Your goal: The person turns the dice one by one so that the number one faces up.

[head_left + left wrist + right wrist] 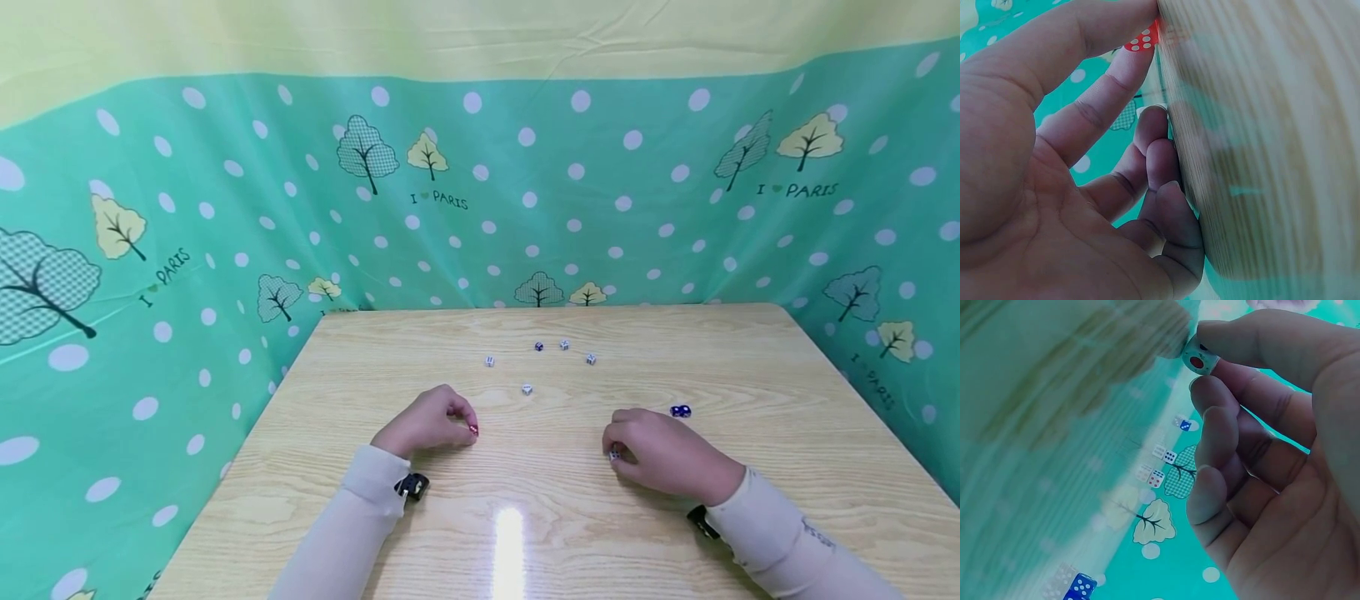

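Observation:
My left hand (431, 419) pinches a red die (473, 430) between thumb and index finger, low over the table's left middle. In the left wrist view the red die (1141, 41) shows white pips, and the other fingers curl loosely by the tabletop. On the right, my right hand (663, 450) holds a white die (614, 455) between thumb and forefinger. Its red single pip faces the camera in the right wrist view, where the white die (1200, 357) sits at the fingertips. Just behind this hand lie two blue dice (680, 411) side by side.
Farther back on the wooden table (360, 367) are a dark blue die (538, 346) and several white dice, among them one (527, 389) between the hands and another (490, 361) at the left. A green dotted curtain (480, 217) surrounds the table's back and sides.

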### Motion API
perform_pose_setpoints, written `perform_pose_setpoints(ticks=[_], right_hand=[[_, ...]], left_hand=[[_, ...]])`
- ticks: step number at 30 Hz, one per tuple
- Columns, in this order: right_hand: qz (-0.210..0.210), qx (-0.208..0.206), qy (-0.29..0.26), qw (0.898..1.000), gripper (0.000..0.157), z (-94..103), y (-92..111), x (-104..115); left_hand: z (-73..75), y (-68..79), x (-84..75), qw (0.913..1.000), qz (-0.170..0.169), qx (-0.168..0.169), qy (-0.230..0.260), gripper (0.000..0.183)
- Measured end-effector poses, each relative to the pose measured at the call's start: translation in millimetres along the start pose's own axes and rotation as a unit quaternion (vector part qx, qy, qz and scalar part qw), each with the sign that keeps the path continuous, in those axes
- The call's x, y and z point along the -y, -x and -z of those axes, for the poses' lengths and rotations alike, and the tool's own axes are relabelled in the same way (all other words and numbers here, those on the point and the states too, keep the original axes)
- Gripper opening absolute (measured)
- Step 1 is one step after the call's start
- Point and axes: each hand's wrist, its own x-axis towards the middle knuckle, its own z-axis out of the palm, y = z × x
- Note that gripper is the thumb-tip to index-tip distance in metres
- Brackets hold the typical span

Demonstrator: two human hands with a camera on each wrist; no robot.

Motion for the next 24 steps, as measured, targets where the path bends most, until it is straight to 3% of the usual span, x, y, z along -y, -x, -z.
perform_pose_setpoints(ticks=[13, 24], right_hand=[[-0.025, 0.003, -0.048, 0.999, 0.015, 5.2, 0, -4], [-0.021, 0.001, -0.089, 0.996, 0.017, 1.4, 0, -15]], left_hand=[[-1.0, -0.4, 1.6, 1.0000, 0.000, -0.001, 0.000, 0.011], [-0.9, -0.3, 1.1, 1.0000, 0.003, -0.001, 0.003, 0.010]])
